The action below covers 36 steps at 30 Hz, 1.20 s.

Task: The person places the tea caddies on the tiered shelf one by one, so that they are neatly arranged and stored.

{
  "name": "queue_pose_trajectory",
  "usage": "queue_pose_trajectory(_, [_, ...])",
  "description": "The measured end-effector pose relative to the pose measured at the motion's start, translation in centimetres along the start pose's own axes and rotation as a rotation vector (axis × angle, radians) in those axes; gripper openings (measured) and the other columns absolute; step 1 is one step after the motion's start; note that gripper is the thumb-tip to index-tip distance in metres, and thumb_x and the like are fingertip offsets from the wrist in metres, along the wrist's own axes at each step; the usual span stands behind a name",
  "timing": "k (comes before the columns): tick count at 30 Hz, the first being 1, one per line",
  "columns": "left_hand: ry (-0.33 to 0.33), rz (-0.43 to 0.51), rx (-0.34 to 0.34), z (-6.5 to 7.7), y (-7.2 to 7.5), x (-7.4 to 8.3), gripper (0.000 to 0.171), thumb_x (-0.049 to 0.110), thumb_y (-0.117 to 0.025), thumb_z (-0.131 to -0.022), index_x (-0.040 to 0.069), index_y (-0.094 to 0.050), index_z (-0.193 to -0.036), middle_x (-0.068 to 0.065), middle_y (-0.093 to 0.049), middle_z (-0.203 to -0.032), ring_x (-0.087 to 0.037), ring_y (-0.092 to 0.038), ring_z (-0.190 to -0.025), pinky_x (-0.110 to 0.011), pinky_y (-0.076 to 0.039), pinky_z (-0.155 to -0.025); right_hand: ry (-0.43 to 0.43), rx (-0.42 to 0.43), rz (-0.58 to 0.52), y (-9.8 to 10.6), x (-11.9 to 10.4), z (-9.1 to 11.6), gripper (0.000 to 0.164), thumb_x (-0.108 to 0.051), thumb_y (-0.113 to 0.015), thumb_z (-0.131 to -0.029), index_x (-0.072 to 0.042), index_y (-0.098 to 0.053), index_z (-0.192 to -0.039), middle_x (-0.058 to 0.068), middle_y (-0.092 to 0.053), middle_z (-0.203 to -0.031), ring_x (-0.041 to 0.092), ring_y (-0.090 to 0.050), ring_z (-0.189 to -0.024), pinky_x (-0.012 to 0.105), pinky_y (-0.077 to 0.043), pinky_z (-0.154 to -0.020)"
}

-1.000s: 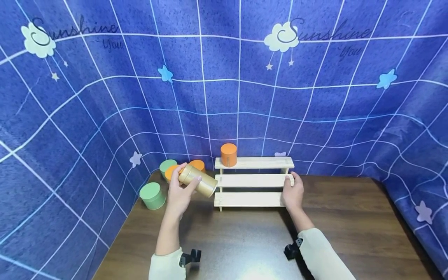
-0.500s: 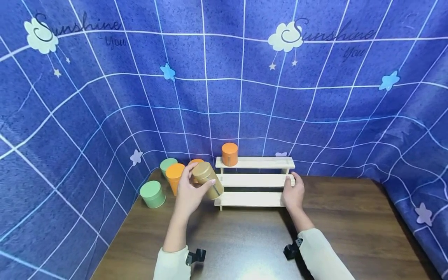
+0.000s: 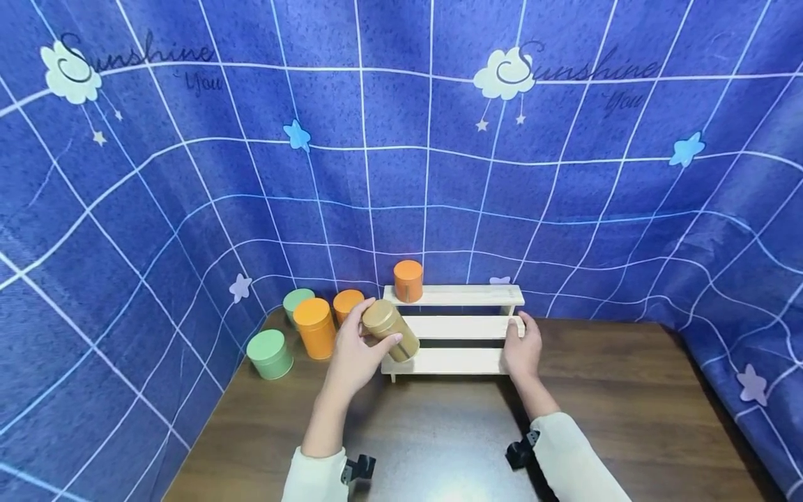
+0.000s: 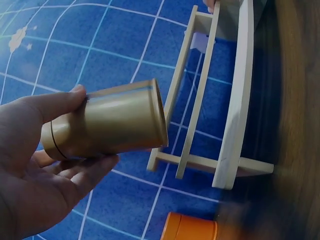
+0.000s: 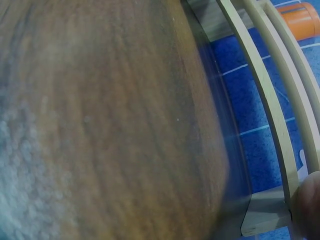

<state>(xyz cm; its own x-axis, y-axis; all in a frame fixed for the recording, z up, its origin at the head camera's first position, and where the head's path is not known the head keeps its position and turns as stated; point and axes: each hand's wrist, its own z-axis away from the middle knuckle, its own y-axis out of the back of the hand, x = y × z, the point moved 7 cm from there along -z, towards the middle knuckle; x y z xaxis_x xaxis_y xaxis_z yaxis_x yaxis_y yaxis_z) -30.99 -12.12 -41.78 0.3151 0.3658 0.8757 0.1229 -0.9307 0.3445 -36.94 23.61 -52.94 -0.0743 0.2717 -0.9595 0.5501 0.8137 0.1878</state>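
Observation:
My left hand (image 3: 356, 355) holds a gold cylindrical tin (image 3: 396, 333), thumb on one side and fingers on the other. Tilted, the tin overlaps the left end of a three-tier wooden shelf (image 3: 464, 361) in the head view. The left wrist view shows the gold tin (image 4: 110, 120) gripped near its lid, its base pointing at the shelf (image 4: 232, 110). With thumb and fingers my right hand (image 3: 524, 348) grips the shelf's right end. On the top tier's left end stands a small orange tin (image 3: 408, 282).
Left of the shelf stand a tall orange tin (image 3: 315, 329), a shorter orange tin (image 3: 348, 304) and two green tins, one in front (image 3: 270, 354) and one behind (image 3: 297, 301). A blue curtain (image 3: 401, 174) hangs behind the brown table (image 3: 602, 418).
My left hand has carried the gold tin rightward to the shelf's left end and turned it more upright. The tall orange tin behind it now shows fully. My right hand stays on the shelf.

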Motion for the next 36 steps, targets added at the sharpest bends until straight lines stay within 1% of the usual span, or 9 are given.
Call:
queue_pose_trajectory(7, [-0.079, -0.01, -0.026, -0.5, -1.5, 1.2, 0.081, 0.011, -0.092, -0.081, 0.008, -0.053, -0.151, -0.014, -0.054, -0.141, -0.031, -0.063, -0.13, -0.048, -0.059, -0.105, -0.014, -0.002, -0.004, -0.1, 0.0, -0.2, 0.046, -0.012, -0.052, -0.106, 0.007, -0.052, -0.148, 0.032, -0.053, -0.152, 0.044, -0.046, -0.148, 0.055, -0.034, -0.127])
queue_pose_trajectory(12, [-0.143, -0.023, -0.042, -0.6, -3.2, 1.7, 0.081, 0.007, -0.093, -0.079, 0.01, -0.056, -0.151, -0.01, -0.057, -0.142, -0.03, -0.062, -0.132, -0.051, -0.058, -0.106, -0.013, -0.004, -0.006, -0.2, -0.1, -0.1, 0.046, -0.013, -0.052, -0.106, 0.007, -0.052, -0.148, 0.032, -0.053, -0.152, 0.044, -0.046, -0.148, 0.055, -0.034, -0.127])
queue_pose_trajectory(14, [-0.156, -0.042, -0.044, -0.5, -4.0, 1.7, 0.081, 0.008, -0.093, -0.079, 0.011, -0.056, -0.151, -0.008, -0.059, -0.142, -0.027, -0.061, -0.13, -0.05, -0.058, -0.105, -0.009, 0.0, -0.008, -0.1, -0.1, -0.1, 0.046, -0.012, -0.053, -0.106, 0.007, -0.053, -0.147, 0.032, -0.053, -0.152, 0.044, -0.046, -0.147, 0.055, -0.034, -0.126])
queue_pose_trajectory(17, [-0.178, -0.07, -0.052, -0.3, -5.2, 1.8, 0.082, 0.009, -0.093, -0.078, 0.014, -0.057, -0.152, -0.006, -0.06, -0.143, -0.024, -0.06, -0.131, -0.048, -0.055, -0.11, -0.002, 0.013, -0.01, 0.2, -0.2, 0.0, 0.045, -0.011, -0.053, -0.105, 0.008, -0.053, -0.146, 0.033, -0.054, -0.15, 0.045, -0.047, -0.146, 0.055, -0.035, -0.126])
queue_pose_trajectory(20, [-0.194, -0.06, -0.063, -0.3, -6.1, 2.1, 0.082, 0.008, -0.093, -0.079, 0.016, -0.057, -0.152, -0.006, -0.059, -0.143, -0.023, -0.061, -0.13, -0.044, -0.055, -0.11, -0.004, 0.022, -0.009, 0.4, -0.2, 0.0, 0.044, -0.011, -0.053, -0.105, 0.008, -0.054, -0.145, 0.032, -0.055, -0.15, 0.044, -0.048, -0.145, 0.056, -0.035, -0.125])
queue_pose_trajectory(24, [-0.204, -0.02, -0.062, -0.6, -6.8, 2.4, 0.08, 0.003, -0.09, -0.081, 0.013, -0.055, -0.153, -0.008, -0.057, -0.146, -0.025, -0.059, -0.133, -0.04, -0.058, -0.106, -0.009, 0.009, -0.017, 0.4, -0.2, -0.1, 0.045, -0.012, -0.054, -0.105, 0.007, -0.054, -0.146, 0.031, -0.055, -0.151, 0.042, -0.049, -0.145, 0.055, -0.036, -0.125])
queue_pose_trajectory(27, [-0.218, -0.013, -0.066, -1.0, -7.1, 2.8, 0.077, 0.002, -0.088, -0.083, 0.011, -0.054, -0.153, -0.009, -0.054, -0.149, -0.026, -0.057, -0.137, -0.039, -0.057, -0.109, -0.008, 0.004, -0.029, 0.3, -0.3, -0.1, 0.045, -0.011, -0.053, -0.105, 0.007, -0.054, -0.146, 0.032, -0.056, -0.15, 0.042, -0.05, -0.143, 0.055, -0.037, -0.124])
queue_pose_trajectory(32, [-0.252, 0.002, -0.081, -1.9, -7.7, 3.7, 0.07, 0.002, -0.086, -0.085, 0.014, -0.059, -0.148, -0.009, -0.056, -0.147, -0.025, -0.057, -0.137, -0.041, -0.054, -0.113, -0.012, 0.004, -0.035, 0.1, -0.2, 0.0, 0.044, -0.011, -0.053, -0.105, 0.007, -0.054, -0.146, 0.032, -0.056, -0.149, 0.042, -0.05, -0.143, 0.055, -0.037, -0.124])
queue_pose_trajectory(36, [-0.271, 0.0, -0.086, -2.4, -8.4, 4.3, 0.068, 0.003, -0.086, -0.085, 0.016, -0.061, -0.147, -0.008, -0.057, -0.145, -0.026, -0.058, -0.135, -0.041, -0.055, -0.111, -0.017, 0.012, -0.034, 0.1, -0.1, 0.1, 0.044, -0.011, -0.053, -0.105, 0.007, -0.054, -0.146, 0.031, -0.056, -0.15, 0.042, -0.049, -0.144, 0.055, -0.036, -0.125])
